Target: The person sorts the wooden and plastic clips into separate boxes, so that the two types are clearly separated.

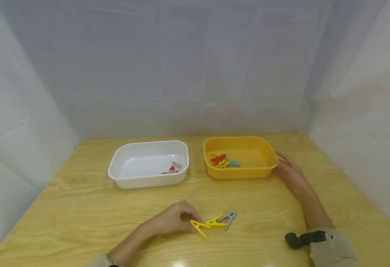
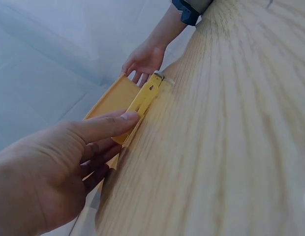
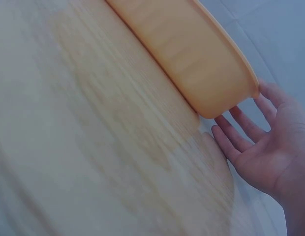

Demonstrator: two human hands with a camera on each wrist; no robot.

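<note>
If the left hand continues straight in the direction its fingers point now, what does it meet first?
The left hand points right along the table, so it would first meet the yellow clothespin at its fingertips, probably already touching; a second yellow clothespin lies just beyond.

The head view looks forward and down from above the pale wooden surface (image 1: 115, 207), taking in both hands from afar. The left wrist view sits close behind the left hand (image 2: 59, 172), facing along the surface toward the right hand (image 2: 142, 61). The right wrist view looks close past the right hand at the yellow plastic tub (image 3: 192, 59), which all three views share.
</note>
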